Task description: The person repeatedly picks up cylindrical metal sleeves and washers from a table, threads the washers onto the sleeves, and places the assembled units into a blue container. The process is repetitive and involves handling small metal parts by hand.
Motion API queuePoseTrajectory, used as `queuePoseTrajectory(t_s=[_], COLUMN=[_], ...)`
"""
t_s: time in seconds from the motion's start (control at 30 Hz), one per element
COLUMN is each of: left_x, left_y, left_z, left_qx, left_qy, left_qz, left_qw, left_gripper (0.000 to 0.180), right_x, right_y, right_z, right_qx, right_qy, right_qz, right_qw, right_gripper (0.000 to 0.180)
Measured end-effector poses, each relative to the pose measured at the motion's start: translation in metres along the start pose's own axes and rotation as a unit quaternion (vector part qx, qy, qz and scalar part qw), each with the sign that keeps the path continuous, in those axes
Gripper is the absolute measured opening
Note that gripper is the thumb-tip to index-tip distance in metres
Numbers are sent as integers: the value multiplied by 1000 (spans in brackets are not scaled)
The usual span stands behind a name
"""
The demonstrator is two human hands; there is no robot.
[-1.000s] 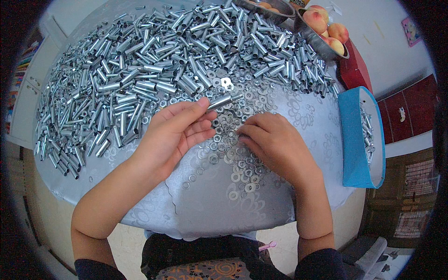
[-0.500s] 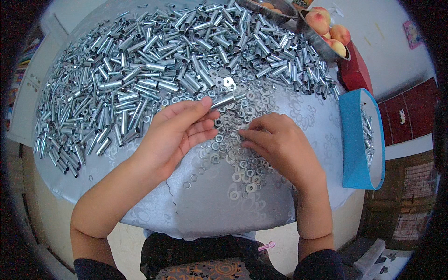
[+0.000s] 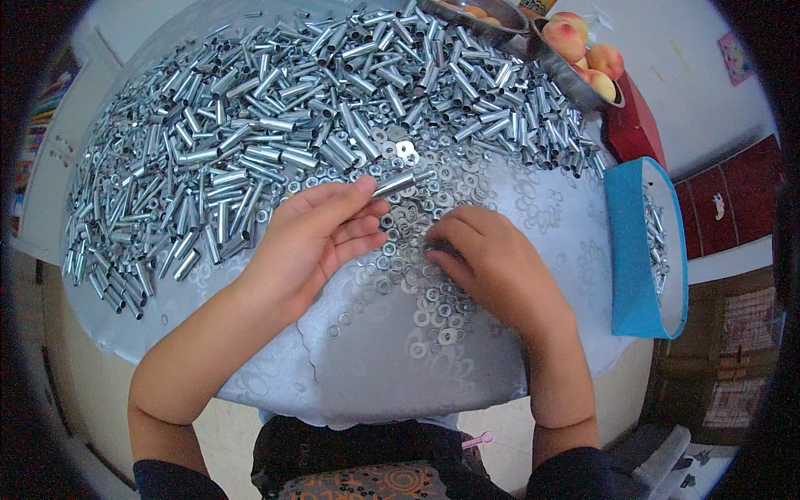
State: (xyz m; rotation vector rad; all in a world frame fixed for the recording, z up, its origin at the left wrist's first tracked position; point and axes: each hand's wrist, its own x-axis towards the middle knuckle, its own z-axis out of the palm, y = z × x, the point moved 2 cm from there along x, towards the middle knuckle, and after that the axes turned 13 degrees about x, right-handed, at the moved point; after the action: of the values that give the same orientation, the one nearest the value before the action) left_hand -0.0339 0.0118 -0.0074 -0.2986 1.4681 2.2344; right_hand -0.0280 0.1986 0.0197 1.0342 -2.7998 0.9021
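Between the thumb and forefinger of my left hand is a shiny metal sleeve anchor, its thinner threaded end pointing right. The other fingers of that hand are loosely curled below it. My right hand is lowered at the right side of a spread of loose washers and nuts. Its fingers are bent inward and closed, with the tips among the small rings; whatever is between them is hidden.
A big heap of metal sleeves covers the table's far and left parts. At right stands a blue fabric bin holding metal pieces. Metal bowls with peaches and other round food sit at the far right, beside a red box.
My right hand has shifted slightly, and its fingers are curled further inward among the washers. My left hand keeps the sleeve anchor in nearly the same place.
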Motion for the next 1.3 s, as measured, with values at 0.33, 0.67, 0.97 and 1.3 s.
queuePoseTrajectory(t_s=[0.33, 0.67, 0.97, 1.3], left_x=[-1, -5, -7, -5], left_y=[-1, -4, -2, 0], left_z=[1, 5, 7, 5], left_qx=[11, 72, 106, 149], left_qy=[-2, -71, -125, -126], left_qz=[-4, 30, 71, 113], left_qw=[1000, 994, 984, 974], left_gripper=[17, 19, 16, 15], right_x=[-3, -3, -6, -5], right_y=[1, 4, 9, 4], right_z=[-18, -26, -22, -23], right_qx=[326, 552, 692, 593], right_qy=[63, 141, 71, 91], right_qz=[147, 211, 250, 235], right_qw=[932, 794, 673, 765], right_gripper=[13, 16, 18, 17])
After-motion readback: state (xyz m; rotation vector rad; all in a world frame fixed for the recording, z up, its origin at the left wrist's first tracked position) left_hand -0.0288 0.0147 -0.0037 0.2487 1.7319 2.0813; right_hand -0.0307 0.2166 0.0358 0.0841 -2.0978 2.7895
